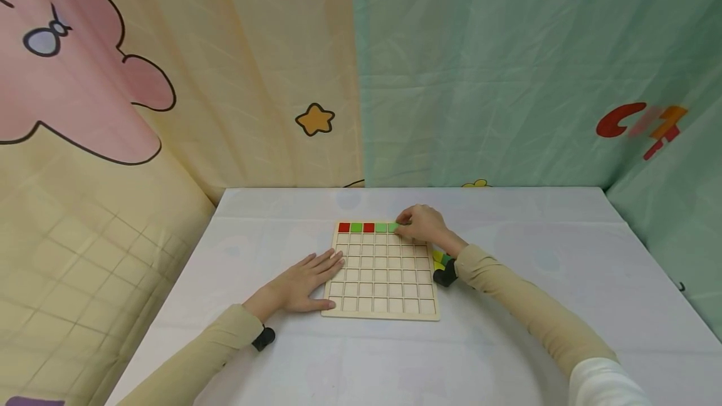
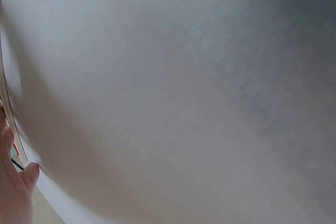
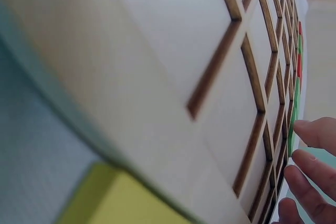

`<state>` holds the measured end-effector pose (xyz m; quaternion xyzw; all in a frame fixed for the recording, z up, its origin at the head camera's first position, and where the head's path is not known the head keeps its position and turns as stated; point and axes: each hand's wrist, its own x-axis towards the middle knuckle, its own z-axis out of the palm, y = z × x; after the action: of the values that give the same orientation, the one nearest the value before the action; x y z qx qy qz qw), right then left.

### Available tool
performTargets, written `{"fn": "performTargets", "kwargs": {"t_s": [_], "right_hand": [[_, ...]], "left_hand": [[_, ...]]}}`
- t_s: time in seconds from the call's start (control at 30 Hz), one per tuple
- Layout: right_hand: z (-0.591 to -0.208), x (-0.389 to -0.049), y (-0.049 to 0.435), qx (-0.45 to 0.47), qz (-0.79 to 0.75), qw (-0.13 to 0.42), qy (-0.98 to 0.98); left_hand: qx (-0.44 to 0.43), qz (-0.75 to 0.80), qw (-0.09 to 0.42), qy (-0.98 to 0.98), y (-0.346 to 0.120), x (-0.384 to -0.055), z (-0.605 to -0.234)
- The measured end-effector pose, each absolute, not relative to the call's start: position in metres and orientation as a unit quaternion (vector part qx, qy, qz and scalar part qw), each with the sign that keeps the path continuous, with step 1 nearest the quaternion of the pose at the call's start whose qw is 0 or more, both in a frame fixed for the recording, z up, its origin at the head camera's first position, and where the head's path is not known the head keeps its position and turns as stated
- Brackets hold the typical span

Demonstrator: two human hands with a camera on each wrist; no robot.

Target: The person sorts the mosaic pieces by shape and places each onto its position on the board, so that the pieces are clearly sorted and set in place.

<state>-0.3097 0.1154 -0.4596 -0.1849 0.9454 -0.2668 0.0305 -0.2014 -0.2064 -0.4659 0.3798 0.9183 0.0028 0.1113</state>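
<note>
A pale wooden grid board (image 1: 381,281) lies on the white table, with red and green square tiles along its far row. My left hand (image 1: 307,281) rests flat with spread fingers over the board's left edge. In the left wrist view only part of the left hand (image 2: 16,187) shows at the lower left. At the far row my right hand (image 1: 423,224) pinches a green tile (image 3: 292,140) between thumb and fingertips, close over the cells. A red tile (image 1: 344,228) sits in the far left corner cell.
Beside the board's right edge lie several yellow and green tiles (image 1: 439,258), partly hidden by the right wrist's black camera (image 1: 445,273). The white table (image 1: 361,362) extends around the board to a curtain (image 1: 485,80) behind.
</note>
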Motion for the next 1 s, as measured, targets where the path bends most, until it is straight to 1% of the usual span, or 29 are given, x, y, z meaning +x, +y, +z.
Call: {"fn": "performTargets", "kwargs": {"t_s": [0.27, 0.67, 0.83, 1.0], "right_hand": [[-0.4588, -0.3098, 0.1136, -0.183, -0.262, 0.027, 0.947], [-0.4629, -0.3116, 0.1131, -0.177, -0.275, 0.046, 0.944], [-0.4594, -0.3089, 0.1141, -0.182, -0.289, 0.054, 0.938], [-0.4550, -0.3077, 0.1173, -0.182, -0.290, 0.049, 0.938]], "left_hand": [[0.385, 0.003, 0.109, 0.917, -0.2046, -0.2014, -0.4642], [0.385, 0.005, 0.108, 0.916, -0.2055, -0.2015, -0.4650], [0.382, 0.004, 0.109, 0.918, -0.2066, -0.2004, -0.4657], [0.381, 0.005, 0.107, 0.918, -0.2060, -0.2012, -0.4652]]}}
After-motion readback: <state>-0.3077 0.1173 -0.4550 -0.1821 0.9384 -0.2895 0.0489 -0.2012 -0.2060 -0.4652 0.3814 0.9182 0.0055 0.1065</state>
